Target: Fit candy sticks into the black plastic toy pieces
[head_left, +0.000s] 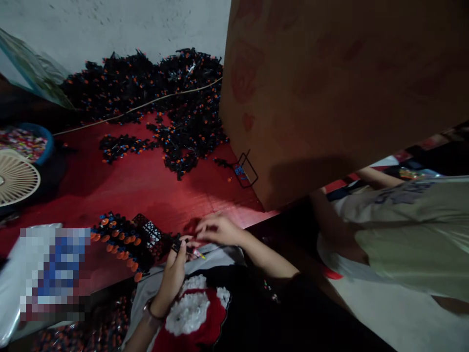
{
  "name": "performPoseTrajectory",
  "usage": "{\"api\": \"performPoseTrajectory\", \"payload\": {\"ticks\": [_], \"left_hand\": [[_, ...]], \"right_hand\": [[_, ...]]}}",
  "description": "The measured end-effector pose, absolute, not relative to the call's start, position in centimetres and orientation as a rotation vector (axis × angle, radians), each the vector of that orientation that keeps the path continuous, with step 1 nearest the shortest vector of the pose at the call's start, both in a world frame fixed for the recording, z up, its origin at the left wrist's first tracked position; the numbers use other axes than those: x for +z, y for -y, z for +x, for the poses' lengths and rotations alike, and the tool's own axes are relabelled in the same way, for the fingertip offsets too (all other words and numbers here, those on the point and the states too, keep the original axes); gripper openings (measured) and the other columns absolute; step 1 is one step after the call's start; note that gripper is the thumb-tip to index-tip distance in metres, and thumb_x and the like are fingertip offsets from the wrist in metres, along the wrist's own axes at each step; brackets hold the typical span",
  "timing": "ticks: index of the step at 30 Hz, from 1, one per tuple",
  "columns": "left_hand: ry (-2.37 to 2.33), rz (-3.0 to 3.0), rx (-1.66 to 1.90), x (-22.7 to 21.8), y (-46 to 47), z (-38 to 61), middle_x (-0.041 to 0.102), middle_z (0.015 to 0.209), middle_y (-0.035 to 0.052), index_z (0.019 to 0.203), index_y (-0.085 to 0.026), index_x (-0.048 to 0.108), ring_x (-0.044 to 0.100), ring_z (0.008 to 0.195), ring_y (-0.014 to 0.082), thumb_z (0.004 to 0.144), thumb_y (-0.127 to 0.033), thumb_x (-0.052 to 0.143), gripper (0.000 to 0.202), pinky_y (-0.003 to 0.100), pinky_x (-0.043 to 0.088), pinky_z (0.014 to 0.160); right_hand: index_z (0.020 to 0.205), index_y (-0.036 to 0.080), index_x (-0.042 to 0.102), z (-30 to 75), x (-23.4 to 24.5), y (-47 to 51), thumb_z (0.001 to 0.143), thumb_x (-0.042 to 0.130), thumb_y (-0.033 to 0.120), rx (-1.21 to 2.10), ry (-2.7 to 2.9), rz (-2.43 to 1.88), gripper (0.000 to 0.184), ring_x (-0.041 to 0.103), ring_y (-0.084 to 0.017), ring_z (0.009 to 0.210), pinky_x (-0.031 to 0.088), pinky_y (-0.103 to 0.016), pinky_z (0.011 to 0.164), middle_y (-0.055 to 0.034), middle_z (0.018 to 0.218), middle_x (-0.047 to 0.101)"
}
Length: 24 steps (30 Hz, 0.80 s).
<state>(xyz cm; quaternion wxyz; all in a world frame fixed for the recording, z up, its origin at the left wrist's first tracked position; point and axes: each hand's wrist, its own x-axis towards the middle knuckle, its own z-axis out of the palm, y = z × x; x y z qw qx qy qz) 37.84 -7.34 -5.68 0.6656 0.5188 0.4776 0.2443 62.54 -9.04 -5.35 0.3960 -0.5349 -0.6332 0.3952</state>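
A small black piece (176, 247) is gripped between the thumb and fingers of the left hand (174, 269), at the table's near edge. The right hand (220, 230) is held just beside it, fingers bent; whether anything is pinched there cannot be made out. Beyond the left hand, orange-capped black pieces (122, 239) are gathered on the red table (135, 183). On a plastic package (14, 288), the blue-and-white label (62, 269) is pixelated past reading. Farther off, a red heart (248, 121) is drawn on a cardboard box (311, 112). Dark lettering (401, 191) is printed on a co-worker's shirt (410, 234), too blurred to be read. Black pieces with orange and blue tips (132, 83) are heaped against the wall (110, 24).
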Motion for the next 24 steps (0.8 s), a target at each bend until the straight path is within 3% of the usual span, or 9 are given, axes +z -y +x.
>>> {"api": "performPoseTrajectory", "payload": {"ticks": [1, 3, 6, 11, 14, 18, 24], "left_hand": [[-1.066, 1.168, 0.554, -5.8, 7.3, 38.0, 0.081, 0.095, 0.0102, 0.12, -0.019, 0.073, 0.076, 0.088, 0.0273, 0.092, -0.091, 0.063, 0.078, 0.041, 0.064, 0.087], [-1.039, 1.202, 0.549, -5.7, 7.5, 38.2, 0.08, 0.088, 0.007, 0.12, -0.02, 0.071, 0.075, 0.085, 0.0244, 0.093, -0.089, 0.064, 0.075, 0.039, 0.063, 0.086], [-1.017, 1.232, 0.55, -5.1, 7.6, 38.1, 0.075, 0.075, 0.0006, 0.12, -0.022, 0.065, 0.071, 0.071, 0.02, 0.097, -0.087, 0.06, 0.069, 0.034, 0.06, 0.075], [-1.012, 1.296, 0.498, -3.6, 7.3, 38.0, 0.075, 0.069, 0.0009, 0.106, -0.022, 0.064, 0.075, 0.072, 0.0208, 0.098, -0.086, 0.059, 0.064, 0.034, 0.06, 0.079], [-1.012, 1.289, 0.478, -2.9, 7.3, 38.0, 0.074, 0.067, 0.0016, 0.106, -0.021, 0.065, 0.074, 0.067, 0.0201, 0.096, -0.085, 0.063, 0.064, 0.03, 0.057, 0.069], [-0.983, 1.218, 0.417, -2.5, 7.6, 38.2, 0.067, 0.061, -0.0014, 0.108, -0.019, 0.066, 0.062, 0.051, 0.0152, 0.093, -0.087, 0.064, 0.069, 0.024, 0.041, 0.05], [-0.992, 1.191, 0.43, -2.6, 8.2, 38.0, 0.058, 0.067, -0.0059, 0.105, -0.019, 0.066, 0.042, 0.045, 0.0071, 0.091, -0.087, 0.065, 0.069, 0.021, 0.027, 0.045]], "right_hand": [[0.117, 0.021, 0.084, 64.8, -5.0, 7.8, 0.112, 0.068, 0.038, 0.779, 1.514, -1.603, 0.024, 0.075, -0.023, 0.105, 0.058, -0.034, 0.1, -0.0092, 0.112, 0.082], [0.132, 0.017, 0.081, 69.3, -4.6, 5.4, 0.115, 0.051, 0.02, 0.395, 1.231, -2.158, 0.034, 0.073, -0.026, 0.119, 0.054, -0.035, 0.11, -0.0166, 0.129, 0.079], [0.146, 0.008, 0.074, 73.8, -4.8, 3.0, 0.109, 0.045, 0.004, 0.258, 1.057, -2.647, 0.047, 0.07, -0.028, 0.126, 0.051, -0.034, 0.112, -0.0247, 0.144, 0.071], [0.14, -0.001, 0.074, 74.9, -6.0, 2.5, 0.106, 0.039, -0.002, 0.259, 1.118, -2.706, 0.049, 0.069, -0.029, 0.129, 0.05, -0.034, 0.113, -0.0302, 0.144, 0.068], [0.141, 0.0, 0.073, 75.4, -6.3, 2.4, 0.107, 0.041, -0.001, 0.273, 1.14, -2.728, 0.046, 0.073, -0.027, 0.12, 0.052, -0.031, 0.106, -0.0308, 0.144, 0.067], [0.136, 0.002, 0.074, 76.9, -6.2, 1.4, 0.109, 0.051, 0.006, 0.295, 1.156, -2.735, 0.035, 0.075, -0.027, 0.115, 0.052, -0.031, 0.102, -0.0298, 0.131, 0.073], [0.133, -0.002, 0.071, 76.7, -5.8, 1.8, 0.106, 0.052, 0.012, 0.213, 1.167, -2.626, 0.036, 0.069, -0.035, 0.125, 0.052, -0.042, 0.109, -0.0358, 0.133, 0.07]]}}
